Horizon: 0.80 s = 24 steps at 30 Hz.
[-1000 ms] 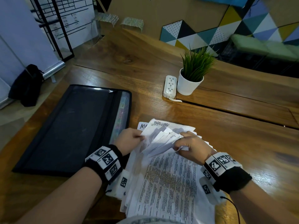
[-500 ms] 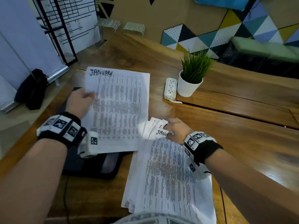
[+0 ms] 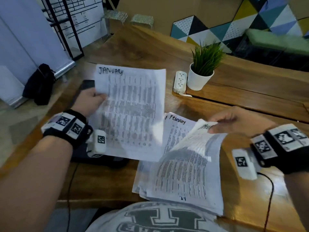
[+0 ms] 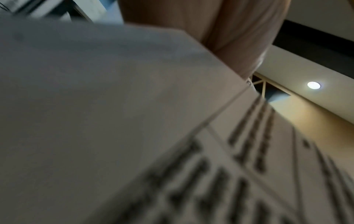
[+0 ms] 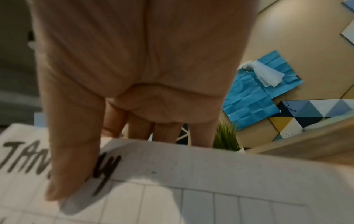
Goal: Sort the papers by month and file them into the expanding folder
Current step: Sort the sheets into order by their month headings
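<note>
My left hand (image 3: 91,102) holds up a printed sheet headed JANUARY (image 3: 132,111) by its left edge, over the black expanding folder (image 3: 87,85), which the sheet mostly hides. My right hand (image 3: 222,121) pinches the top corner of another January sheet (image 3: 197,139) and lifts it off the paper stack (image 3: 182,178). In the right wrist view the thumb (image 5: 74,159) presses on the handwritten word on that sheet (image 5: 172,189). A sheet headed February (image 3: 175,124) lies exposed on the stack beneath. The left wrist view shows only blurred paper (image 4: 114,121) close to the lens.
A white potted plant (image 3: 202,71) and a white power strip (image 3: 180,81) stand at the back of the wooden table (image 3: 242,101). A black bag (image 3: 40,84) sits on the floor at the left, by a black metal stand (image 3: 66,30).
My left hand has kept the January sheet raised over the folder. My right hand has taken hold of the top January sheet on the stack and lifted it rightward, uncovering a February sheet.
</note>
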Motion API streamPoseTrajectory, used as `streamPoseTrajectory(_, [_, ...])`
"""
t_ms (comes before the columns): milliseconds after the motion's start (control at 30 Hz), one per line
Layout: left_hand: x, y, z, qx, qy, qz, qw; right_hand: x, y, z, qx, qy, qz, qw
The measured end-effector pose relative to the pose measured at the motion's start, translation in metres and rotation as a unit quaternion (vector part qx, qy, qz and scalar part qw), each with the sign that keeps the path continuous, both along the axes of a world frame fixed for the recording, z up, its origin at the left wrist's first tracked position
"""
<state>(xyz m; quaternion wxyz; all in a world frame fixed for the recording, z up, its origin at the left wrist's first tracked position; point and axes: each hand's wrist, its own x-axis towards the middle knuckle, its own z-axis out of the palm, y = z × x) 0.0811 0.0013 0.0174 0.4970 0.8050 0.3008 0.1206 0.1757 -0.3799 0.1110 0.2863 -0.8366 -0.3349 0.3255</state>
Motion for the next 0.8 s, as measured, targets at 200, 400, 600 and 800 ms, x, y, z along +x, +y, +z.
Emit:
streamPoseTrajectory(200, [0.012,-0.084,-0.031,-0.133,0.018,-0.087,0.987,-0.004,0.001,0.043,0.046,-0.002,-0.016,0.999])
streamPoseTrajectory(400, [0.012,-0.147,-0.054,-0.203,0.087,-0.211,0.952,0.037,0.025,0.023,-0.038,-0.013,-0.052,0.998])
streamPoseTrajectory(600, [0.011,-0.162,-0.073,-0.289,0.108,-0.191,0.932,0.044,0.036,-0.085,-0.165,-0.092,-0.048,0.981])
streamPoseTrajectory(800, [0.017,-0.164,-0.080,-0.182,0.099,-0.259,0.943,0.039,0.054,-0.112,-0.132,-0.137,-0.078,0.979])
